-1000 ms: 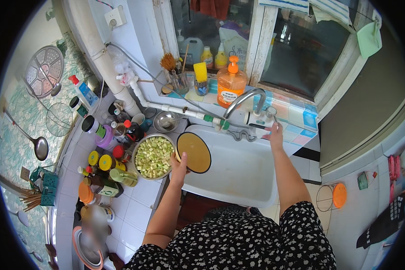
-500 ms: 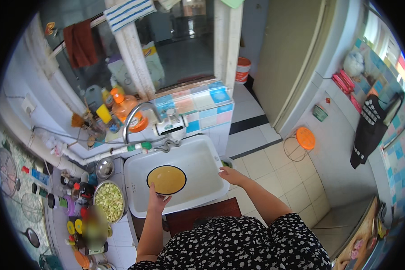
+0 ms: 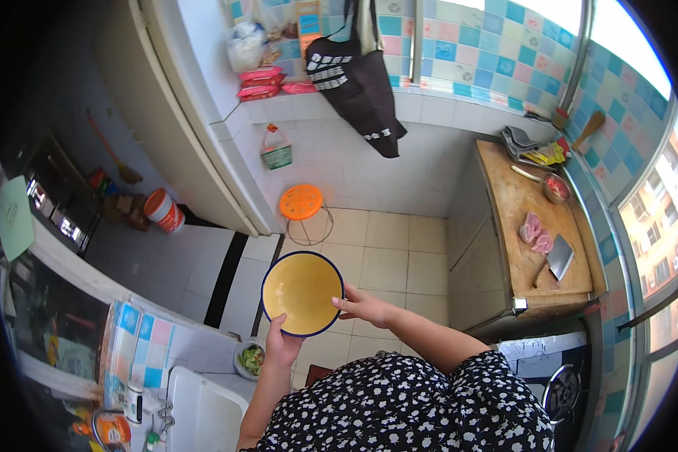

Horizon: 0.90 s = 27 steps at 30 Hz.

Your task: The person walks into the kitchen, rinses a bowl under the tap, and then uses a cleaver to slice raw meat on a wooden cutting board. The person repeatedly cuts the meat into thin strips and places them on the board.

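Observation:
A yellow enamel bowl [image 3: 301, 286] with a dark blue rim is held out in front of me, its inside tilted toward me. Nothing shows inside it apart from a few bright glints. My left hand [image 3: 282, 346] grips its lower edge, thumb over the rim and the other fingers mostly hidden behind. At the bowl's right side, my right hand [image 3: 365, 307] holds the rim, with its fingers partly out of sight behind the wall.
A white sink [image 3: 203, 410] is at lower left, beside a small bowl of green leaves [image 3: 250, 358]. An orange stool [image 3: 301, 202] stands on the tiled floor ahead. On the right, a wooden counter [image 3: 505, 188] carries raw meat [image 3: 536, 233], a cleaver [image 3: 560, 258] and a metal bowl [image 3: 556, 188].
My view has swung right, from the sink toward the floor and counter. The yellow bowl has left the space over the sink. My right hand has gone from the sink's rim to the bowl.

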Each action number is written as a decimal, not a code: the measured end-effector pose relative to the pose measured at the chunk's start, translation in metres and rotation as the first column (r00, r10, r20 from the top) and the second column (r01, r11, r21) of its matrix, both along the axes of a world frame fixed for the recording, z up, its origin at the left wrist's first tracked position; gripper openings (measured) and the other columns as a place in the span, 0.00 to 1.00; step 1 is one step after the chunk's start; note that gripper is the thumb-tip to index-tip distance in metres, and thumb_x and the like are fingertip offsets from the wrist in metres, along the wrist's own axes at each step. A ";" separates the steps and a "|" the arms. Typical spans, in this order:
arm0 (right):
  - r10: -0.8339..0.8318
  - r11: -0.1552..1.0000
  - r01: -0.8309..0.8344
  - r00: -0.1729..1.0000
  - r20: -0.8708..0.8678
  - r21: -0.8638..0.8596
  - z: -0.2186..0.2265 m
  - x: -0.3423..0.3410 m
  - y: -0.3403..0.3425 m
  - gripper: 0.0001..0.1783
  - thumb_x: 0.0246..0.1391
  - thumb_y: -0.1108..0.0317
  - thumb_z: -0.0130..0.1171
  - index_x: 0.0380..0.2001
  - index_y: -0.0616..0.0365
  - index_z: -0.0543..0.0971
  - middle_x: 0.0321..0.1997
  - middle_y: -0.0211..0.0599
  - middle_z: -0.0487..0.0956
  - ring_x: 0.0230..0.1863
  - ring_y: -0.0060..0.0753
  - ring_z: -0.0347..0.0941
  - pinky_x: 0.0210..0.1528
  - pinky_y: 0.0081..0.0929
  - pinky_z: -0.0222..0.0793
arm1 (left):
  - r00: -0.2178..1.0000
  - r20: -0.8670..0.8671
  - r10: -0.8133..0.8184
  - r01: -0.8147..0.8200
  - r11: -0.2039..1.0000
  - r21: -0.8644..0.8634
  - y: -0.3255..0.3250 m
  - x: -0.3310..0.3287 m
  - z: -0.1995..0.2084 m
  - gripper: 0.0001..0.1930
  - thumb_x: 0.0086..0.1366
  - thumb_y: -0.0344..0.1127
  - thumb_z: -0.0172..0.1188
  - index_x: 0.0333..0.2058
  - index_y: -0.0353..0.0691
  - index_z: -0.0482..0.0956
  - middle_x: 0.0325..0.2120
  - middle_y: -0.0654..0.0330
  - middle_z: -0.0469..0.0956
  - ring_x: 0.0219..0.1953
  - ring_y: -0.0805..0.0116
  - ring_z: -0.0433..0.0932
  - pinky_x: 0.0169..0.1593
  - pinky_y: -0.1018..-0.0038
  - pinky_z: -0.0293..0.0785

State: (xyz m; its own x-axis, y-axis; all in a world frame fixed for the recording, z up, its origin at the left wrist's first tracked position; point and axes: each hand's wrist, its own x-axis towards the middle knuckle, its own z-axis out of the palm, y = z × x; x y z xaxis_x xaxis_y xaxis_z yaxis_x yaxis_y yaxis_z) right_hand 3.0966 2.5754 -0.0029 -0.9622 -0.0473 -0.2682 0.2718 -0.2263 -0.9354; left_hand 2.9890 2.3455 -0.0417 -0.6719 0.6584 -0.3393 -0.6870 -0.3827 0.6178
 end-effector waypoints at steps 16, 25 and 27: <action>-0.877 0.437 0.884 0.460 0.140 -0.167 -0.020 0.091 0.182 0.37 0.66 0.54 0.56 0.72 0.48 0.54 0.66 0.34 0.67 0.64 0.30 0.66 0.64 0.40 0.68 | 0.389 -0.134 -0.911 0.844 0.411 -0.345 0.366 -0.053 0.009 0.27 0.68 0.33 0.54 0.64 0.41 0.60 0.55 0.55 0.73 0.52 0.62 0.78 0.51 0.63 0.79; -0.994 -0.004 0.996 0.006 -0.113 0.087 -0.020 0.094 0.268 0.35 0.69 0.55 0.52 0.72 0.55 0.54 0.67 0.40 0.67 0.61 0.31 0.69 0.61 0.32 0.67 | 0.219 -0.093 -0.971 0.915 0.238 -0.327 0.588 -0.073 0.013 0.25 0.66 0.30 0.52 0.62 0.43 0.60 0.51 0.56 0.74 0.45 0.64 0.80 0.47 0.64 0.83; -0.971 -0.207 0.971 -0.189 -0.147 0.122 -0.027 0.115 0.275 0.28 0.68 0.62 0.55 0.66 0.60 0.65 0.60 0.39 0.74 0.56 0.29 0.73 0.58 0.27 0.69 | 0.238 -0.065 -0.969 0.910 0.246 -0.335 0.639 -0.061 0.012 0.24 0.66 0.29 0.52 0.61 0.43 0.61 0.48 0.56 0.75 0.42 0.65 0.81 0.46 0.64 0.84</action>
